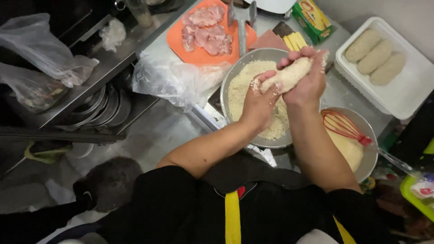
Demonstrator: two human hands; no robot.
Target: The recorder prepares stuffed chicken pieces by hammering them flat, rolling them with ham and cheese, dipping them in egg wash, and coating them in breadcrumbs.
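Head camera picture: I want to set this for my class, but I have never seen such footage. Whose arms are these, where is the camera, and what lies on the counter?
The camera sits on a person's head and looks down, so both arms are that person's own. The left hand and right hand together press a breaded roll over a metal bowl of crumbs. To the right stands a bowl of pale batter with a red whisk. A white tray holds three finished rolls. Farther back lies an orange board with raw meat pieces.
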